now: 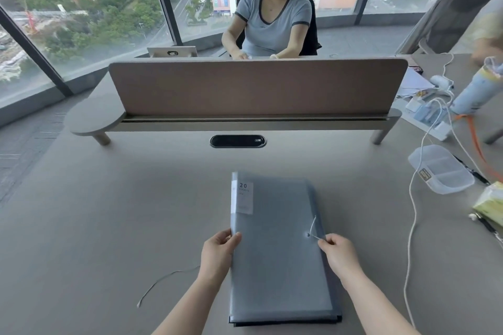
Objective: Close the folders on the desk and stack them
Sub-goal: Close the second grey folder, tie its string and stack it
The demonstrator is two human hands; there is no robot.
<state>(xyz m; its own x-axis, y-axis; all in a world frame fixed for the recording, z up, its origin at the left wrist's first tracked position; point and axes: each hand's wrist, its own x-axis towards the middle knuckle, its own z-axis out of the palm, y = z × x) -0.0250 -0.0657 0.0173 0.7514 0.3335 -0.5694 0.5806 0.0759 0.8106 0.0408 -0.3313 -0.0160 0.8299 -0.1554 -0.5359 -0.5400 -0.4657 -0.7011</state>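
Folders (280,266) lie stacked on the worktop (109,212), left hand (217,251) pinching the spine edge, right hand (339,251) pinching the elastic cord (313,227), which could slip and let the cover spring open

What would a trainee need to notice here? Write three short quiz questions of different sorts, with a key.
1. True or false: the left hand grips the left edge of the top folder.
2. What does the right hand pinch: (a) white cable, (b) closure string, (c) plastic box?
3. Fill in: the folder's label reads ___.

Key: 1 true; 2 b, the closure string; 3 "20".
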